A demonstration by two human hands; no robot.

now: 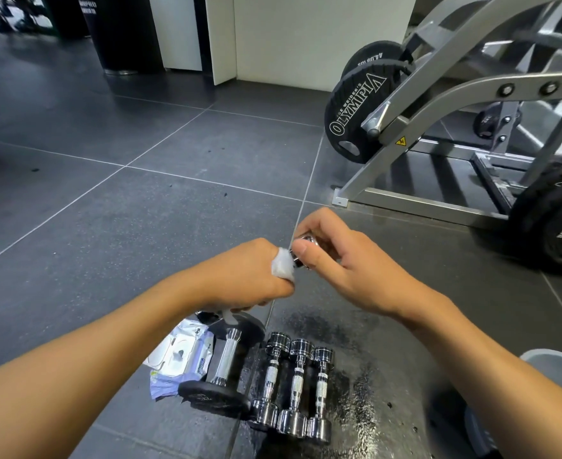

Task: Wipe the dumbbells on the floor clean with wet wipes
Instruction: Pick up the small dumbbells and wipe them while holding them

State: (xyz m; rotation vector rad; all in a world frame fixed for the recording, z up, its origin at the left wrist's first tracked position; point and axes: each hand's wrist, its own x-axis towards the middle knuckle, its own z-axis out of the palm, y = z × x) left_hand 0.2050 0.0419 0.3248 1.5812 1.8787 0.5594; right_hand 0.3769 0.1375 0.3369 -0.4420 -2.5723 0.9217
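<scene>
The left hand (pixel 246 276) is clutching a wet wipe (pixel 283 265). At its 3 o'clock, the right hand (pixel 342 260) is gripping a dumbbell (pixel 306 240), mostly hidden.

Forearms extended forward, left hand (pixel 250 276) clenched, right hand (pixel 346 263) fingers (pixel 321 226) curled

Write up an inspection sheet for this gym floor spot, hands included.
Surface: dark tiled floor, with a wet patch beside the dumbbells.
Job's things: three chrome dumbbells lying side by side; black-ended dumbbell left of them; wipes pack beside it.
Clutter: dark specks on the tiles.
Hands: left hand grips a wet wipe against a small chrome dumbbell held by the right hand.
Cables: nothing seen.
Surroundings: weight machine with black plates; white wall.
</scene>
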